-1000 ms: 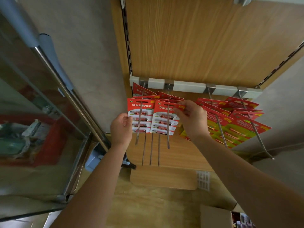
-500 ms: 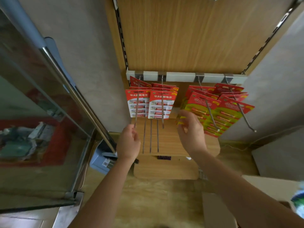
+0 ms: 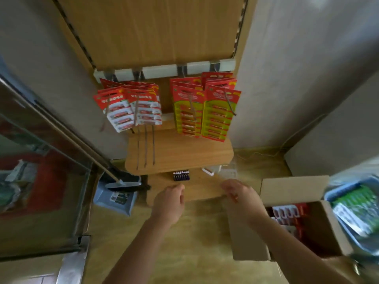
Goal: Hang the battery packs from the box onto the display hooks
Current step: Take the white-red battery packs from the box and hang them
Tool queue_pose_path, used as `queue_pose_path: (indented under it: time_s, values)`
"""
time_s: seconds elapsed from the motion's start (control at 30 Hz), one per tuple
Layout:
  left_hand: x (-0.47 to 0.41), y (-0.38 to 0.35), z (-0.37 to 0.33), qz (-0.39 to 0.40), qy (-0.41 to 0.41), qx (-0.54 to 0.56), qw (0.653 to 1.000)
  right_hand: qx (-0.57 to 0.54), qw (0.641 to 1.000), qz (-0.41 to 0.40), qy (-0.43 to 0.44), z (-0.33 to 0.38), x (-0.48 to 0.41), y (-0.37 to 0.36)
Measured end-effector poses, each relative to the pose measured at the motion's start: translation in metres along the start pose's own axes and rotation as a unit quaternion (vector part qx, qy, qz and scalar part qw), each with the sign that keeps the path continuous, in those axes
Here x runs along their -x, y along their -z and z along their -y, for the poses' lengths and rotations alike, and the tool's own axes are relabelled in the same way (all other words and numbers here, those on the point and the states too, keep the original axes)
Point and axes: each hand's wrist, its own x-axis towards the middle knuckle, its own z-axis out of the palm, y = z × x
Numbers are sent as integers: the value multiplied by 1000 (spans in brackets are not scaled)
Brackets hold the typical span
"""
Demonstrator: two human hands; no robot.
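1. Already, many battery packs hang on the display. The red-and-white packs [image 3: 131,108] are on the left. The red-and-yellow packs [image 3: 205,111] are on the right.
2. We count four full hooks [image 3: 230,104] on the white rail [image 3: 164,71]. Two carry red-and-white packs and two carry red-and-yellow ones. The packs sit one over the other, so we cannot count them one by one.
3. Below the red-and-white packs we count three bare hooks [image 3: 145,149]. We think these are for more packs.
4. There is one box [image 3: 291,188], open on the floor at the right. More packs [image 3: 287,213] lie inside it, red and white, too mixed up to count. So we think the job is partly done, with more packs left to hang.
5. We see two hands, low and well apart from the hanging packs. The left hand [image 3: 170,203] has loosely bent fingers and holds nothing. The right hand [image 3: 242,196] is near the box flap. It is blurry, its fingers look loosely bent, and we see no pack in it.
6. Farther out, one small row of purple batteries [image 3: 181,175] sits on the low wooden shelf [image 3: 205,187]. One blue dustpan [image 3: 114,200] lies at the left. One blue basket [image 3: 336,193] with green packs is at the far right.
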Motion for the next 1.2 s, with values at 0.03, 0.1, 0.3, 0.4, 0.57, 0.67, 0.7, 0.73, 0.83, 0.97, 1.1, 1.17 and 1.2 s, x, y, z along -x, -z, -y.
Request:
queue_pose_path:
  time_s: [0.03,0.1,0.3,0.4,0.57,0.67,0.7,0.73,0.83,0.97,1.1,1.17,1.2]
  values:
    - [2,-9,-16,11,-8,-10,1000,11,1000,7,-8,-17,7,6]
    - [5,-28,-48,32,-13,-23,999,22,999,23,-21,-53,21,20]
    - [9,-112,-153,54,10,-8,998,12,997,43,-65,-175,59,74]
    - [14,-164,-205,75,34,32,996,13,992,57,-112,-239,71,97]
    - [19,-244,-269,110,28,71,991,-1,985,45,-164,-329,85,115]
    - [16,-276,-289,143,27,94,985,-18,980,41,-193,-366,90,110]
    - [14,-285,-292,148,22,95,984,-21,978,42,-201,-377,90,106]
    - [11,-293,-294,152,20,94,984,-23,978,39,-205,-387,89,101]
    - [-6,-318,-296,155,17,94,983,-6,975,47,-219,-412,78,83]
    - [-40,-360,-295,143,-10,85,986,-1,972,60,-227,-454,55,42]
    - [-80,-414,-292,114,-55,73,989,15,969,81,-233,-502,27,-7]
    - [-102,-444,-288,106,-74,63,990,43,967,105,-228,-531,8,-33]
    - [-114,-460,-286,102,-85,55,990,61,967,115,-218,-547,-2,-46]
